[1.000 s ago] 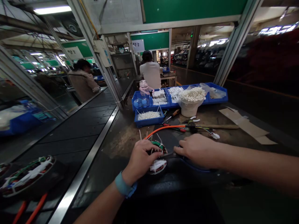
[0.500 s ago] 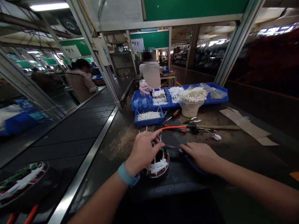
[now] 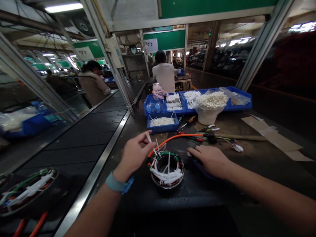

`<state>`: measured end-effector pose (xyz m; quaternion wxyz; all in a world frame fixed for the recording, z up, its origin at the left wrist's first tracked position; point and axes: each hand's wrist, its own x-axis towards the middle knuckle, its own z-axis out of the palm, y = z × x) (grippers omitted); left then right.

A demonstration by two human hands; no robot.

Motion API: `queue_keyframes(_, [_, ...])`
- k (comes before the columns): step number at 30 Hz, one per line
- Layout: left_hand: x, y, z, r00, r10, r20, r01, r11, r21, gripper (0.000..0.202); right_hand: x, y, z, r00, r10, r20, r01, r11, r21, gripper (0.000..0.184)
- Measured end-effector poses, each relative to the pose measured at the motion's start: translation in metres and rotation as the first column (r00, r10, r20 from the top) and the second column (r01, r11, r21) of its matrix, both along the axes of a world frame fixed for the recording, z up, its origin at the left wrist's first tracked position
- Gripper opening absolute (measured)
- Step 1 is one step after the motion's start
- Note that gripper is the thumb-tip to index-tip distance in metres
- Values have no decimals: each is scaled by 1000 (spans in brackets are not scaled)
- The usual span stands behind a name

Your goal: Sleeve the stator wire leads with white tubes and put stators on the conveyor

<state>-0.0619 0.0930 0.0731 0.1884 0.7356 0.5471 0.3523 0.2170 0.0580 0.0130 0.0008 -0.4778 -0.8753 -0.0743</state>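
Note:
A round motor stator (image 3: 167,168) with copper windings, white cable ties and an orange lead sits on the dark bench in front of me. My left hand (image 3: 134,153), with a blue wristband, is just left of it and pinches the end of a white cable tie (image 3: 148,137) between thumb and forefinger. My right hand (image 3: 209,157) lies on the bench to the right of the stator, fingers curled over a dark tool with a blue part; what it grips is mostly hidden.
Blue bins (image 3: 163,123) of white ties and a white bucket (image 3: 209,112) of them stand behind. Pliers, a screwdriver and a wooden-handled tool (image 3: 237,136) lie beyond my hands. A conveyor belt (image 3: 79,138) runs on the left carrying another stator (image 3: 27,191). Two people work further back.
My left hand has come off the stator's top and drawn back to the left, pulling a white tie. The stator now shows fully. My right hand has stayed about where it was.

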Motion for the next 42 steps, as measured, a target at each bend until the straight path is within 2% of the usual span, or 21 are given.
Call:
queue_keyframes(3, [0,8,6,951,-260,-166,242,963,-118,28,-21,14,16,994,93,65,-94,996,6,43])
queue_keyframes(6, [0,12,6,918,-336,-213,316,941,-121,15,-37,24,26,981,174,90,-177,984,22,39])
queue_keyframes(13, [-8,7,-3,943,-304,-134,296,952,-79,11,-49,30,26,961,242,135,-248,968,28,34])
queue_keyframes(18, [-11,3,-8,963,-271,5,271,962,-37,11,-40,26,20,960,222,172,-227,974,12,36])
queue_keyframes(20, [-16,-1,-9,970,-206,132,197,977,76,13,-30,23,19,967,189,170,-194,981,12,38])
queue_keyframes(22, [-24,-5,-8,955,-70,289,21,985,170,18,-21,19,19,973,161,167,-168,985,29,41])
queue_keyframes(23, [-28,-6,-6,941,-5,340,-55,984,168,21,-18,18,20,973,158,168,-167,985,40,42])
queue_keyframes(24, [-30,-7,-4,937,32,347,-82,988,131,24,-17,16,22,971,165,170,-176,983,49,43])
queue_keyframes(25, [-32,-7,0,949,25,314,-50,996,72,27,-17,15,23,967,184,174,-195,980,50,43])
queue_keyframes(27, [-30,-7,8,976,-141,163,155,984,-82,31,-24,15,27,959,219,181,-230,972,44,41])
queue_keyframes(29, [-25,-5,15,931,-363,27,360,908,-217,29,-35,17,31,954,240,180,-251,967,39,38])
queue_keyframes(30, [-21,-4,18,902,-431,-24,411,875,-257,25,-41,18,33,952,248,179,-259,965,41,36])
queue_keyframes(32, [-16,-3,22,877,-468,-112,424,861,-279,20,-52,20,37,944,276,180,-288,957,43,31])
queue_keyframes(34, [-14,-1,21,890,-431,-149,387,886,-253,19,-59,22,39,931,308,195,-322,946,45,28])
queue_keyframes(37, [-16,0,13,940,-336,-59,320,929,-186,17,-59,22,39,927,308,213,-326,944,52,29])
queue_keyframes(40, [-21,-4,6,978,-201,49,206,965,-164,25,-44,18,38,938,278,206,-292,956,39,31])
queue_keyframes(42, [-25,-10,4,979,-136,153,170,956,-238,28,-26,12,37,949,251,192,-260,965,22,34])
